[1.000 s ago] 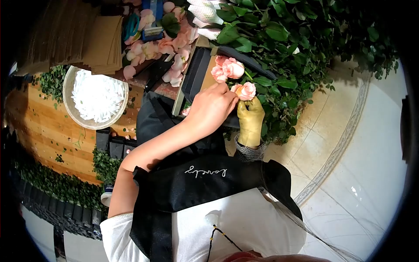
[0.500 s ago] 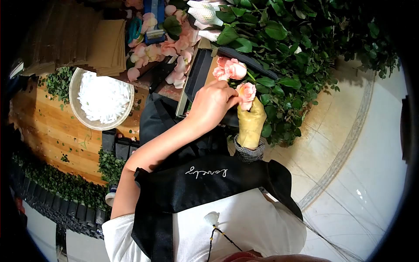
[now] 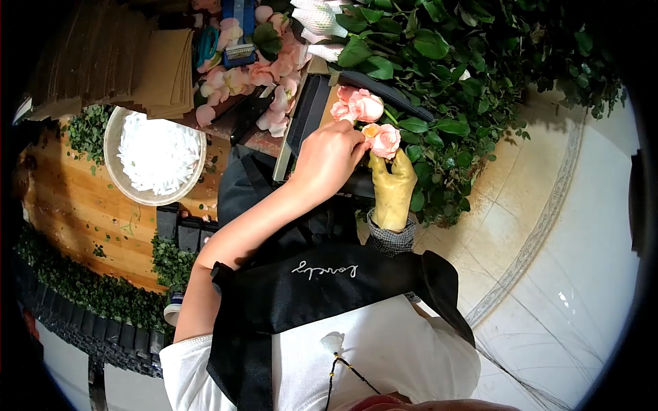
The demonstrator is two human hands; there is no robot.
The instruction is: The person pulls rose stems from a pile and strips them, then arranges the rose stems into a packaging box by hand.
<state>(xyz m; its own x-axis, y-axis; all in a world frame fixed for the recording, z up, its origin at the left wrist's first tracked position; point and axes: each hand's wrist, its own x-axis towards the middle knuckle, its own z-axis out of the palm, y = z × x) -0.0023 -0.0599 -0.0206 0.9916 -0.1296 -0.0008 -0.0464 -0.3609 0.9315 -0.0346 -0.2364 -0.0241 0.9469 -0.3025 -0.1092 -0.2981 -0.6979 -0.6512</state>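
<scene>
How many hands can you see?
2: the bare left hand, fingers pinched at a pink rose, and the yellow-gloved right hand, holding it. No others show.

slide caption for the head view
Bare left hand and gloved right hand at a pink rose, beside leaves.

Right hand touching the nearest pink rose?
Touching: the head view shows the gloved right hand meeting the lower edge of the pink rose without a gap.

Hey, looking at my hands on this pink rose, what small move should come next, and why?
Probably ease the outer petal off with your left hand: its fingers are at the edge of the pink rose, your gloved right hand holds the bloom, and loose petals lie nearby.
</scene>
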